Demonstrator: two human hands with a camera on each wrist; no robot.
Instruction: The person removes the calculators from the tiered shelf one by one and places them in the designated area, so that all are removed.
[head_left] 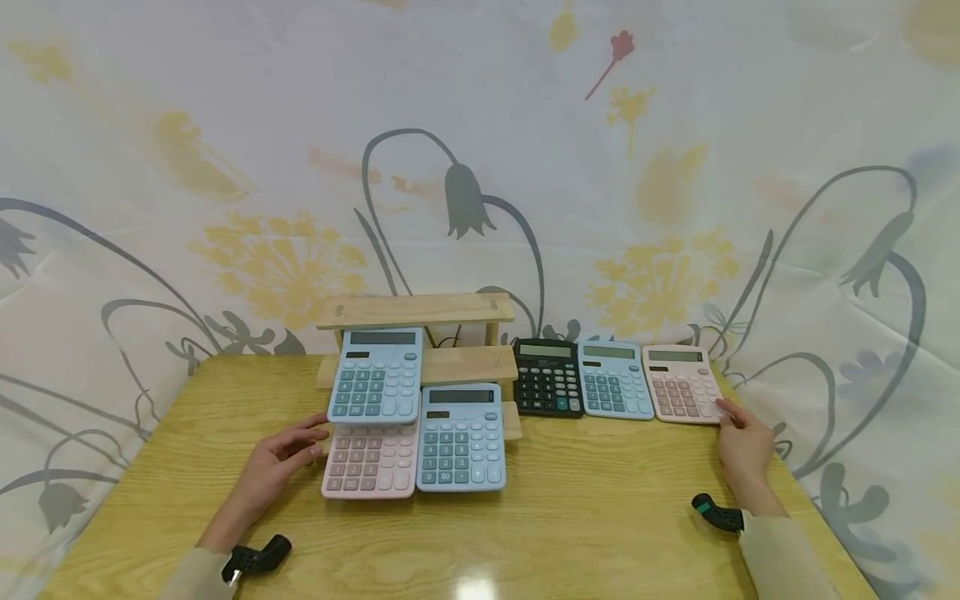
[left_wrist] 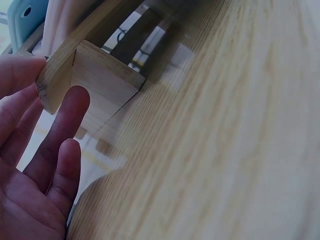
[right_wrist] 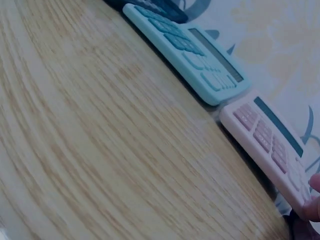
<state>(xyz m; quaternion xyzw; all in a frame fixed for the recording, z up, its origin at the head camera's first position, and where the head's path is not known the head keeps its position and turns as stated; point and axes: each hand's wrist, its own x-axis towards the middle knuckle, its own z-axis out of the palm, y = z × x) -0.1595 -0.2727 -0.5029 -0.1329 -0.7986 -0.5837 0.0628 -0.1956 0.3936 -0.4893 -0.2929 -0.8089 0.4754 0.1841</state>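
Note:
At the right, a pink calculator (head_left: 681, 385) has its lower right corner pinched by my right hand (head_left: 746, 446); the fingertips (right_wrist: 314, 209) show at that corner in the right wrist view. My left hand (head_left: 273, 467) is at the left end of a stepped wooden rack (head_left: 416, 310), its fingers relaxed and slightly spread. In the left wrist view, one fingertip touches the end of a rack board (left_wrist: 52, 87). On the rack are an upper blue calculator (head_left: 375, 375), a second pink calculator (head_left: 371, 458) partly hidden below it, and another blue calculator (head_left: 461, 437) beside that.
Between the rack and the right pink calculator stand a black calculator (head_left: 547, 379) and a blue calculator (head_left: 617, 382), side by side. All rest on a wood-grain table (head_left: 570, 508). A patterned cloth (head_left: 555, 167) hangs behind. Each wrist wears a black device (head_left: 258, 558).

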